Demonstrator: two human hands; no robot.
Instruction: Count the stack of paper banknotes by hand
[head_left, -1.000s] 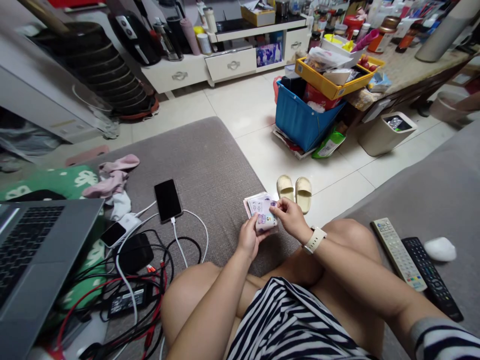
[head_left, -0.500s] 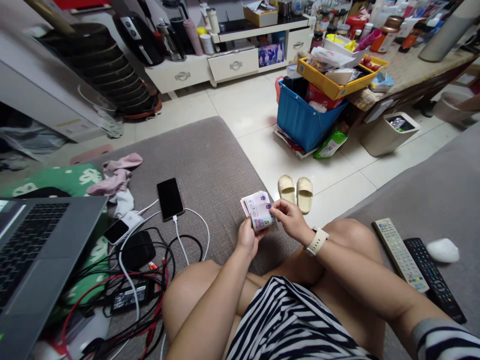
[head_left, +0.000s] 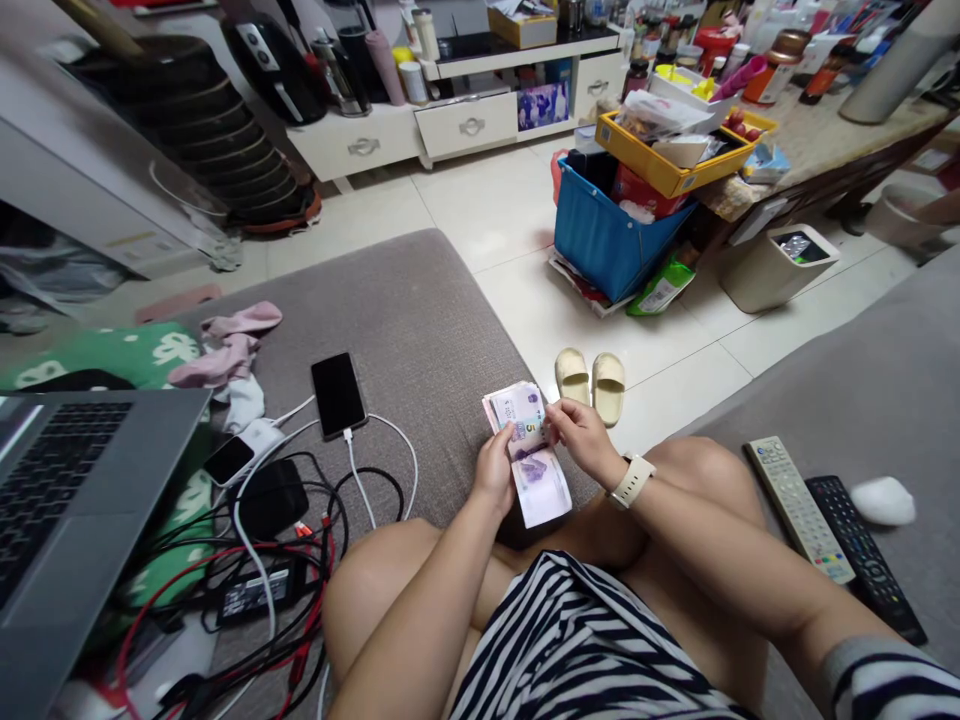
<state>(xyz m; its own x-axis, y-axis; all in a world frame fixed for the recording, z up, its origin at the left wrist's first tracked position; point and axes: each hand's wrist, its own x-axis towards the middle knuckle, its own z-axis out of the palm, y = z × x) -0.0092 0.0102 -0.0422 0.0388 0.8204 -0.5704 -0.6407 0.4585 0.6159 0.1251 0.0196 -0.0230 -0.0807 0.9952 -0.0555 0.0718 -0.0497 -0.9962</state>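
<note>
A stack of pinkish-purple banknotes (head_left: 525, 440) is held over the grey sofa cushion (head_left: 420, 320) in front of my crossed legs. My left hand (head_left: 495, 470) grips the stack from the left, thumb on top. My right hand (head_left: 581, 435), with a white watch on its wrist, pinches the stack's right edge. The top note hangs unfolded toward me, its lower end (head_left: 541, 492) near my knee.
A black phone (head_left: 338, 394) on a white cable, a tangle of wires (head_left: 255, 560) and an open laptop (head_left: 67, 500) lie to the left. Two remotes (head_left: 832, 520) rest on the right cushion. Slippers (head_left: 589, 383), a blue crate (head_left: 607, 235) and a bin (head_left: 776, 265) stand on the tiled floor.
The top banknote, folded against the stack before, has flipped open and now hangs down toward me. Both hands stay in nearly the same place.
</note>
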